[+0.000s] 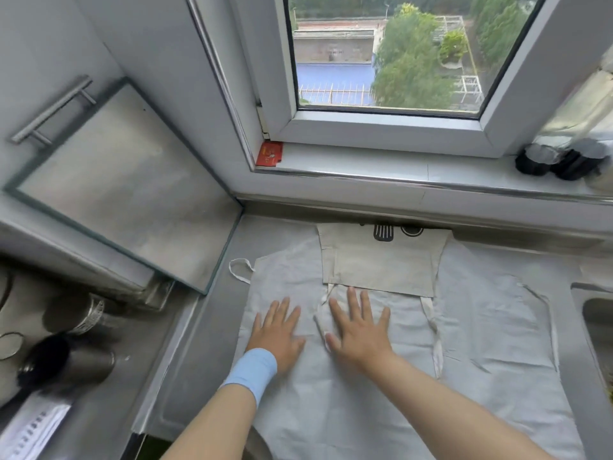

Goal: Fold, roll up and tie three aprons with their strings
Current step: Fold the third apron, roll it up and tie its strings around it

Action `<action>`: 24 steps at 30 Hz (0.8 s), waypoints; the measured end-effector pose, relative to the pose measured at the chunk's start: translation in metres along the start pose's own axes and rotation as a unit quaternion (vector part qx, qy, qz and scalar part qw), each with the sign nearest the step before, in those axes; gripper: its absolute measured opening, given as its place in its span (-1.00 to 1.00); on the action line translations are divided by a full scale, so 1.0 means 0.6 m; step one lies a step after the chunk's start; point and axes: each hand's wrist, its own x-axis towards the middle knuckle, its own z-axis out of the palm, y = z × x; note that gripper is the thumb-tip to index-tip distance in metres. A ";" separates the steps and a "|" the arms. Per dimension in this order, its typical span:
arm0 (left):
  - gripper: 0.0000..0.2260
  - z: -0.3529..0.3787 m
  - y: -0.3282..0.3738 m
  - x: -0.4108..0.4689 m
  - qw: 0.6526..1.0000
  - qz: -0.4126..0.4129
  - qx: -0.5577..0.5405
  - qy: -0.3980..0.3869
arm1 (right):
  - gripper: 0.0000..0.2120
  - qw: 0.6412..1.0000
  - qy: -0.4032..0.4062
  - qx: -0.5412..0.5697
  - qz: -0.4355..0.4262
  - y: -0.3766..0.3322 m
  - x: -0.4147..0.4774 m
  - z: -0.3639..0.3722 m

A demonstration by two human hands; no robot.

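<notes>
A pale grey apron (381, 386) lies spread flat on the steel counter. Its beige bib (381, 260), with black utensil prints at its far edge, is folded down onto the body. My left hand (278, 330) lies flat on the cloth with straight, spread fingers. Just to its right, my right hand (360, 330) also presses flat, over a white string (323, 313) that runs beneath it. A second string (434, 330) trails down from the bib's right corner. A loop of string (240, 268) sticks out at the apron's left edge. More grey cloth (497, 310) extends to the right.
A sink (597, 320) sits at the right edge. A glass-edged panel (126, 187) leans at the left, with dark cups (66, 360) on the lower shelf. The window sill (365, 161) holds a red packet (269, 154) and black jars (560, 159).
</notes>
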 end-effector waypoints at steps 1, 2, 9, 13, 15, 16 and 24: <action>-0.45 -0.002 -0.014 0.002 1.000 -0.002 -0.001 0.017 | -0.27 1.000 -0.006 -0.010 0.003 0.001 0.009 -0.011; -0.47 -0.007 -0.028 -0.002 0.999 -0.021 -0.018 0.043 | -0.28 1.000 -0.014 -0.012 0.007 -0.001 0.014 -0.022; -0.47 0.002 -0.086 -0.096 0.935 -0.238 -0.240 0.102 | -0.50 0.986 0.151 -0.032 -0.060 -0.064 -0.058 -0.009; -0.37 0.002 -0.122 -0.141 0.883 -0.255 -0.394 0.031 | -0.63 0.982 0.156 -0.008 -0.108 -0.113 -0.128 0.057; -0.43 -0.005 -0.129 -0.155 0.876 -0.225 -0.425 -0.026 | -0.69 0.990 0.122 0.012 -0.065 -0.139 -0.159 0.077; -0.51 -0.008 -0.131 -0.161 0.881 -0.208 -0.423 -0.046 | -0.73 0.993 0.110 0.012 -0.043 -0.149 -0.174 0.086; -0.76 -0.026 -0.131 -0.207 0.885 -0.093 -0.456 -0.022 | -0.67 0.996 0.084 0.032 0.005 -0.150 -0.234 0.108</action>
